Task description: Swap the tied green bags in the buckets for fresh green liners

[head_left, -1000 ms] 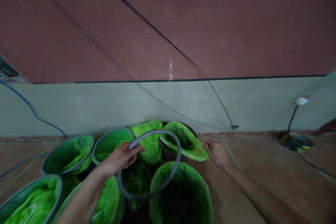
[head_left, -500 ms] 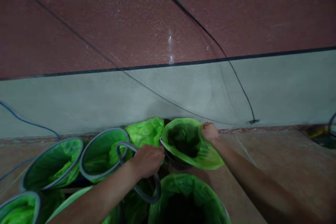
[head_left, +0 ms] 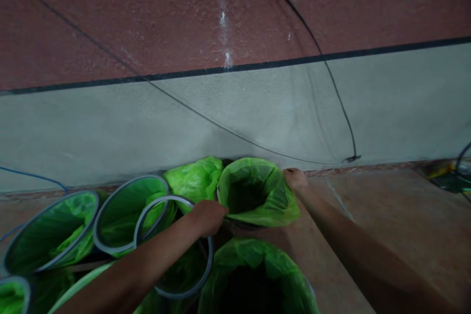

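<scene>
Against the wall stands a bin whose green bin liner [head_left: 281,206] is folded out over its rim. My right hand [head_left: 295,180] is closed on the liner's right edge. At the liner's left edge is my left hand [head_left: 209,217], its fingers closed around a grey ring [head_left: 184,295] that hangs tilted under the wrist. Whether these fingers also pinch the liner, I cannot tell. Nearer to me sits another bin with a green liner [head_left: 257,250], open and dark inside. A crumpled green bag [head_left: 195,179] lies left of the bin I handle.
Several lined bins with grey rims [head_left: 127,181] crowd the left side. A thin black cable [head_left: 206,118] droops along the grey lower wall [head_left: 91,132]. Blue cable [head_left: 37,172] runs at the far left. Brown tiled floor [head_left: 386,206] extends to the right, with a dark object [head_left: 449,179] by the wall.
The grey ring has turned so that more of its circle faces me. The liner's left edge now lies nearer my left hand. The whole view has shifted slightly.
</scene>
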`<state>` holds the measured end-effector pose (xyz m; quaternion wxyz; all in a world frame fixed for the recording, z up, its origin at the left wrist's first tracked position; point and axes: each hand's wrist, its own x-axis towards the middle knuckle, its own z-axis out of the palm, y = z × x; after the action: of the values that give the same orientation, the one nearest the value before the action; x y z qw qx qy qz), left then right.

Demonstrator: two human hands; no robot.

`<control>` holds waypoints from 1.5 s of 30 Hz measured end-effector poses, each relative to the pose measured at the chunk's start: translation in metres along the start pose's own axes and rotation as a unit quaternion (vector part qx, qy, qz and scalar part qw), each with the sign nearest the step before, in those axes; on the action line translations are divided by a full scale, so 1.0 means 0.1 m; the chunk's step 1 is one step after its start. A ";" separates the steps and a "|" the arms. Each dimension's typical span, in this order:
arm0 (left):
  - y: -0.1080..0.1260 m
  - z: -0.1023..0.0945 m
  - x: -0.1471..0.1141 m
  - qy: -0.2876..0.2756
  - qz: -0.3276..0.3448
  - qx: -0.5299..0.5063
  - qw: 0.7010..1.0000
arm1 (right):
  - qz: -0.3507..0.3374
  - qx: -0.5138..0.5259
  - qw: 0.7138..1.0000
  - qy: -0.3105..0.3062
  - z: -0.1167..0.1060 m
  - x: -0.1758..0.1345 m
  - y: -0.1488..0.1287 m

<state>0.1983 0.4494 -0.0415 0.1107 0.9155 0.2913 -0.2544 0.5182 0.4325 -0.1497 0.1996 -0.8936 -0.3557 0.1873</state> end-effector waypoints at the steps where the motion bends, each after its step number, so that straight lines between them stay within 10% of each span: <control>1: -0.01 0.02 -0.06 0.004 -0.010 -0.006 1.000 | -0.009 0.006 1.000 0.022 -0.05 -0.09 0.01; 4: 0.00 0.09 -0.17 0.019 -0.037 -0.020 0.999 | -0.153 0.044 0.983 0.093 -0.17 -0.53 0.04; 8: 0.04 0.16 -0.23 0.031 -0.033 -0.025 0.999 | -0.410 0.058 0.910 -0.016 -0.17 -1.23 0.14; 15: 0.01 0.28 -0.20 0.030 -0.023 0.030 0.999 | -0.547 -0.037 0.836 -0.012 0.11 -1.53 0.41; 21: -0.02 0.39 -0.01 0.018 -0.076 0.029 0.997 | -0.509 -0.031 0.856 0.088 0.33 -1.49 0.59; 29: -0.13 0.33 -0.17 0.017 -0.131 0.002 0.991 | -0.493 -0.003 0.868 0.064 0.40 -1.56 0.74; 38: -0.51 -0.45 -1.29 0.170 -0.213 -0.040 0.961 | -0.376 0.130 0.916 0.047 -0.53 -1.82 0.31; 42: -0.48 -0.90 -1.95 0.289 -0.209 -0.239 0.903 | -0.303 0.171 0.935 -0.075 -1.04 -2.36 -0.19; 45: -0.13 -0.96 -2.24 0.353 -0.201 -0.498 0.766 | -0.282 0.236 0.916 -0.160 -1.19 -2.89 -0.44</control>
<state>0.0724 0.3870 0.1575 0.3869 0.6774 0.5729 0.2516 0.3547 0.2303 0.0283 0.3899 -0.6414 -0.5652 0.3422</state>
